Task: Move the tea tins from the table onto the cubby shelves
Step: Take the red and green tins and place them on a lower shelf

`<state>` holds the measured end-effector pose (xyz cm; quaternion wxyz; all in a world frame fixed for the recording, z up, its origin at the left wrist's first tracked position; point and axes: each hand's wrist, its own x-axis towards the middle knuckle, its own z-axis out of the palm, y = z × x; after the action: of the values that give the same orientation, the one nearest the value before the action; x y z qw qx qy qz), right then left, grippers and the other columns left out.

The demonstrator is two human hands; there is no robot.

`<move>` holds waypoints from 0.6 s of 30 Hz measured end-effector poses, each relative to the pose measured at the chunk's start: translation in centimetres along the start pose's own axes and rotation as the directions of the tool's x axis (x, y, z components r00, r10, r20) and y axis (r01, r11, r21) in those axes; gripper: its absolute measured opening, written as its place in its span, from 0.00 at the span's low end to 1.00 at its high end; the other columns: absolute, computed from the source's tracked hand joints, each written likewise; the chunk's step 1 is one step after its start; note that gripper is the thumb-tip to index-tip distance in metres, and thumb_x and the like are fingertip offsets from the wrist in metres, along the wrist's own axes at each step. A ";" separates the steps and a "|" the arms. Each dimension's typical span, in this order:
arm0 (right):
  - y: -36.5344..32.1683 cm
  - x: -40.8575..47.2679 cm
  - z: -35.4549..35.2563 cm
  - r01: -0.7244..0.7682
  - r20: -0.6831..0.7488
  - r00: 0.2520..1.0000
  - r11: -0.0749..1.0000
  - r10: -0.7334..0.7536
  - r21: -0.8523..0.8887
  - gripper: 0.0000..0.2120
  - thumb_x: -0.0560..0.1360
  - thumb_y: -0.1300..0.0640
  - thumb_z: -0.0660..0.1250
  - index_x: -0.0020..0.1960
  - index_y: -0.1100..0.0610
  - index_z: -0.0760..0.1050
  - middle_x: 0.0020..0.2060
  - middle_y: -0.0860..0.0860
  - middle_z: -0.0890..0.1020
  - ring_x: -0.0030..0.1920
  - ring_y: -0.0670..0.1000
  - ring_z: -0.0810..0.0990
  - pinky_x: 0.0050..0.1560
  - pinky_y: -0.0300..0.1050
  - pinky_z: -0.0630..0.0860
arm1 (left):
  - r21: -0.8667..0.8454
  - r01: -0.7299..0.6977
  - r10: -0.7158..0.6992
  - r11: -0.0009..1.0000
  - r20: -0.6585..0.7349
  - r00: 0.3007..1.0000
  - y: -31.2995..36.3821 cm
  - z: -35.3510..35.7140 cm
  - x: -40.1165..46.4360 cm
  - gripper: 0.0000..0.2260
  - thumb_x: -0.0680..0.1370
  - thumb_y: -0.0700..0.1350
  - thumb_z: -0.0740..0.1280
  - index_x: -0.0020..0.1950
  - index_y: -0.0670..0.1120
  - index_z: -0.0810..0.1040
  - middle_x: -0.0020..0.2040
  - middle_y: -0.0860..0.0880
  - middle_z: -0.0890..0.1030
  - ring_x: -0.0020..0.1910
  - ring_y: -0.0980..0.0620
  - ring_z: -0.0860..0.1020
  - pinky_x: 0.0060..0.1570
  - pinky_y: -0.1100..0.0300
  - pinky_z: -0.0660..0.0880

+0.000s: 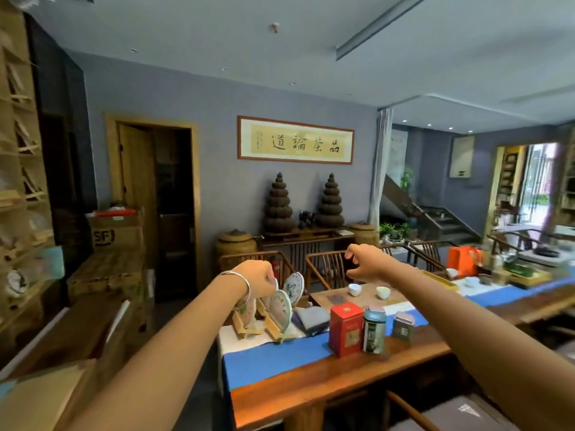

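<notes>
From the head camera, both your arms reach forward over the near end of the long wooden tabletop [357, 384]. Your left hand [258, 279], with a silver bangle [241, 283] on the wrist, hangs with the fingers curled downward, just above the wrapped round tea cakes [280, 309] that stand on small wooden stands at the tabletop's left end. The fingertips sit close against the top edge of one cake, but you cannot tell whether that grip actually holds it or only overlaps it in the view. Your right hand [368, 264] is raised higher and further right, its grip wide: thumb and fingers spread apart in a loose claw, with nothing between them.

The tea tins stand on the tabletop, below and between your hands, on or at the edge of the blue runner [273, 359]. The red tin [346, 328] is the largest and stands upright. Just beside it on the right, touching or nearly so, is the green-and-white tin [374, 332] with a rounded lid. A smaller grey-green tin [403, 326] stands a little apart, further right. Neither hand touches any of them.

Behind the tins lie a folded dark cloth [312, 318] and two white cups [368, 290] on a wooden tray. The cubby shelves [21, 169] run up the far left edge of the view, well apart from the tins and blurred.
</notes>
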<state>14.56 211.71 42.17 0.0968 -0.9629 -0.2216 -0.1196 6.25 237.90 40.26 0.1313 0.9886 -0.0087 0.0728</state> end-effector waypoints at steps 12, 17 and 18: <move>19.0 5.3 6.0 -0.115 0.168 0.979 0.993 0.119 -0.030 0.22 0.74 0.51 0.69 0.64 0.56 0.69 0.60 0.56 0.77 0.59 0.55 0.76 0.52 0.45 0.72 | 0.057 0.006 -0.022 0.998 0.290 0.957 8.3 13.8 16.6 0.22 0.73 0.54 0.67 0.65 0.48 0.71 0.62 0.47 0.75 0.60 0.46 0.75 0.58 0.54 0.72; 24.8 7.6 10.2 -0.176 0.202 0.965 0.984 0.167 0.027 0.23 0.74 0.52 0.69 0.66 0.57 0.69 0.61 0.54 0.77 0.58 0.53 0.76 0.51 0.43 0.72 | -0.001 0.045 -0.042 0.999 0.328 0.944 9.2 19.0 23.0 0.31 0.74 0.60 0.67 0.72 0.46 0.65 0.67 0.46 0.73 0.64 0.45 0.72 0.62 0.53 0.70; 25.9 8.2 11.3 -0.189 0.219 0.960 0.981 0.176 0.038 0.24 0.74 0.52 0.69 0.67 0.57 0.68 0.61 0.55 0.77 0.58 0.53 0.76 0.50 0.42 0.71 | -0.016 0.060 -0.051 0.998 0.335 0.941 9.1 20.1 24.4 0.33 0.74 0.61 0.67 0.72 0.45 0.64 0.68 0.45 0.73 0.65 0.45 0.72 0.62 0.53 0.70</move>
<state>35.50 194.84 30.14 0.1110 -0.9833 -0.1444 0.0009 32.87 223.91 26.97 0.1428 0.9847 -0.0038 -0.1000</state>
